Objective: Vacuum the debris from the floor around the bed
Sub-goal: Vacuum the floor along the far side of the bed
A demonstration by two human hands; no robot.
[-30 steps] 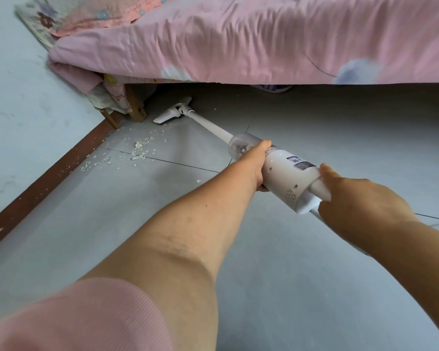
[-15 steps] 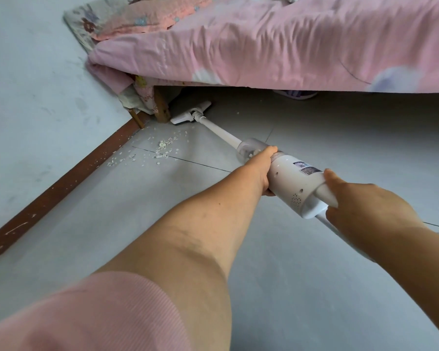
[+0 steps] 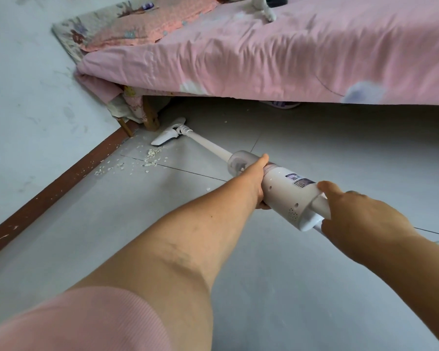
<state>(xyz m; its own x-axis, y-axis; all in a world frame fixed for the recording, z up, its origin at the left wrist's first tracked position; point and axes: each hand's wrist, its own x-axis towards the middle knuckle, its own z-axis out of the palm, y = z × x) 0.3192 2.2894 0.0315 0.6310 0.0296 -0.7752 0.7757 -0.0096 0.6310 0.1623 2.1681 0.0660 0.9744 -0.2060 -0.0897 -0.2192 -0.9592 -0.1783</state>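
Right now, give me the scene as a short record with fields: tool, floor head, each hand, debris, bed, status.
Tool: white stick vacuum, wand stretched toward the bed corner
Head: floor head on the tiles beside the wooden bed leg
Left: left hand grips the vacuum body by the clear dust cup
Right: right hand grips the rear handle
Debris: debris, white flakes along the baseboard, just short of the floor head
Bed: bed under a pink cover
Status: flakes not yet picked up
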